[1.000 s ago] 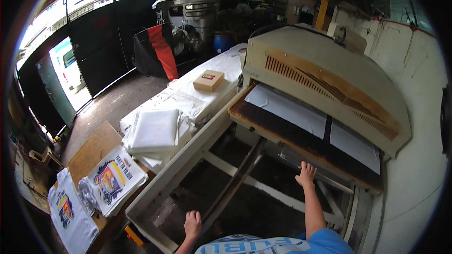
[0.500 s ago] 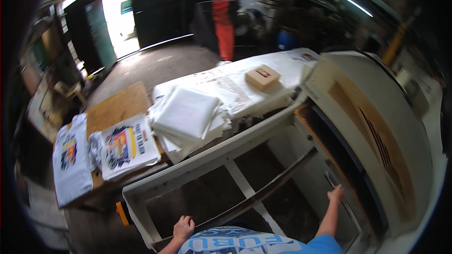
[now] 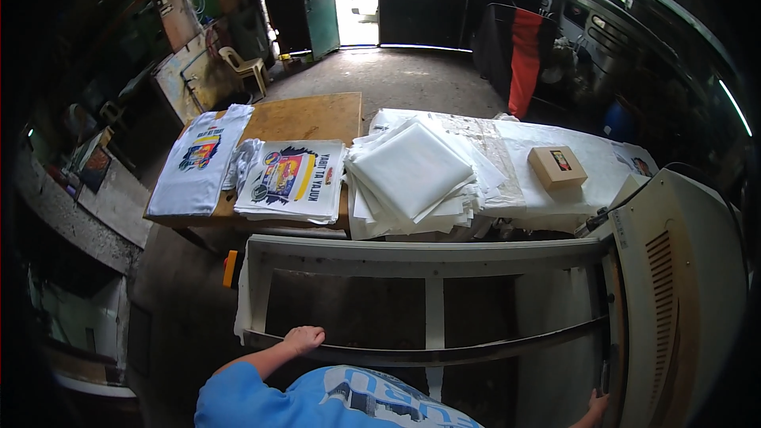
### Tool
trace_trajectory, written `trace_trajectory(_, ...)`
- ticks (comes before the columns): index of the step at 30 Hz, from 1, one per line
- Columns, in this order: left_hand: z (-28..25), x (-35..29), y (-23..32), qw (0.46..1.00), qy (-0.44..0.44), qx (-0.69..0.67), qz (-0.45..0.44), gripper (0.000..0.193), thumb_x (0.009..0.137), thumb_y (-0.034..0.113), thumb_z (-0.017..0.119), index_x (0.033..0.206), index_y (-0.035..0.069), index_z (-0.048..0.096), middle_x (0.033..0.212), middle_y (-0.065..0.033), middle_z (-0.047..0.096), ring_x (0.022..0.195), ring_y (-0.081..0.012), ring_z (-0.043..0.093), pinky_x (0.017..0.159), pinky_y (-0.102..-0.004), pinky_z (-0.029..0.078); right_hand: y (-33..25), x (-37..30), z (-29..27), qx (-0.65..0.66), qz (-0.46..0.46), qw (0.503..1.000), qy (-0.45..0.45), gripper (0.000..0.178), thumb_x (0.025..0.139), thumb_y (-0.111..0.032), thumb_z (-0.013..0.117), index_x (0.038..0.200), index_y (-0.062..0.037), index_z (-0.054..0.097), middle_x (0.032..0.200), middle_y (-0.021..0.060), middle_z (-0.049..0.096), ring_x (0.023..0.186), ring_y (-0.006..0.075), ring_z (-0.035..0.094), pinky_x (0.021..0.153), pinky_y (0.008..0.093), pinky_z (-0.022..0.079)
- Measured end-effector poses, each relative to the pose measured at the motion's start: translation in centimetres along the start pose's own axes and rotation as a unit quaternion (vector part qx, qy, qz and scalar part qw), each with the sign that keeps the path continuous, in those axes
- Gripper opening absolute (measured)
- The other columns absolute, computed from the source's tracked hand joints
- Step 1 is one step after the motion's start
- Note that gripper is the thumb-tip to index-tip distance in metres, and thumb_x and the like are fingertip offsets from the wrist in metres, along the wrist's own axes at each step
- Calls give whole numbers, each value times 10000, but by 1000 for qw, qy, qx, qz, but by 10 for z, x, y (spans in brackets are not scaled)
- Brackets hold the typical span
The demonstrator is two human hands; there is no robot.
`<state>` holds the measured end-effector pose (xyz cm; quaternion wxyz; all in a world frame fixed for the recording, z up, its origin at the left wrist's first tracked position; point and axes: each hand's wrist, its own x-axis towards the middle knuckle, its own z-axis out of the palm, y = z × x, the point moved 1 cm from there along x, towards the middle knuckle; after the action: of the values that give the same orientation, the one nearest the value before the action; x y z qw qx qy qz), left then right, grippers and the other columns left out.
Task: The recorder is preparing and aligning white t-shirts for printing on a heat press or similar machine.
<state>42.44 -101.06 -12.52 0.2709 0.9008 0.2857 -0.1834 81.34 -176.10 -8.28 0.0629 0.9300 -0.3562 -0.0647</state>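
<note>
A long white metal machine frame (image 3: 433, 309) with a cross strut and open bays spans the space in front of me. Just above its curved dark near rail (image 3: 444, 357), my left hand (image 3: 304, 338) is closed in a loose fist with nothing visible in it. Whether it touches the rail I cannot tell. At the lower right, my right hand (image 3: 598, 404) is closed round the lower part of a narrow metal handle (image 3: 606, 374), beside the large cream machine hood (image 3: 694, 269). Part of that hand's fingers is hidden.
Beyond the frame, a wooden table (image 3: 317, 115) bears a white printed shirt (image 3: 190, 170) and stacked printed sheets (image 3: 289, 178). Beside them are a pile of white sheets (image 3: 412, 166) and a brown box (image 3: 557, 166) on a white-covered table (image 3: 507, 131). An orange-yellow switch box (image 3: 230, 269) juts from the frame's left end.
My view has swung left and levelled, so the tables sit further right in the picture. My left hand stays closed near the rail, and the right stays at the handle.
</note>
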Motion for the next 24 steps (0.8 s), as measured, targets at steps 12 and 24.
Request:
trace_trajectory(12, 6, 0, 14, 995, -51, 26, -78, 403, 818, 375, 293, 890, 112, 589, 907, -177, 597, 888, -353, 556, 767, -460, 428, 26, 29, -2, 24, -62, 998, 13, 717, 837, -582, 290, 1248, 2, 355, 1122, 239, 503, 1041, 386, 479, 858, 439, 394)
trace_trajectory(24, 9, -9, 9, 970, 236, 44, -46, 238, 764, 298, 454, 700, 127, 607, 718, -98, 613, 683, -289, 596, 613, -398, 486, -21, -22, -32, 122, -74, 989, -45, 661, 834, -496, 414, 1274, -10, 332, 1300, 220, 333, 1207, 365, 303, 981, 490, 258)
